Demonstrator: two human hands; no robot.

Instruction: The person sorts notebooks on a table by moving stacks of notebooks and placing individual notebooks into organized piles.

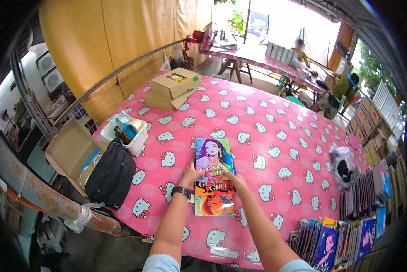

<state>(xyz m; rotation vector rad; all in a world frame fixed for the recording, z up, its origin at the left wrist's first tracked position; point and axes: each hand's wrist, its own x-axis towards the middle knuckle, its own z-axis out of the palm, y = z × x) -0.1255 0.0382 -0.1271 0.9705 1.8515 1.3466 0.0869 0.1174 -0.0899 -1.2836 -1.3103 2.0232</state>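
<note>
Two thin books with bright drawn covers lie one beyond the other on the pink table in front of me. The far book shows a figure with long purple hair. The near book has an orange, red and teal cover, and its far edge meets or lies under the far one. My left hand is closed on the far book's left edge near its lower corner, thumb on top. Opposite it, my right hand grips the right edge, fingers partly hidden. A dark watch is on my left wrist.
Rows of similar books stand at the near right, below a plastic bag. Cardboard boxes sit at the far left. A white bin and black bag lie left. Two people are around the far table.
</note>
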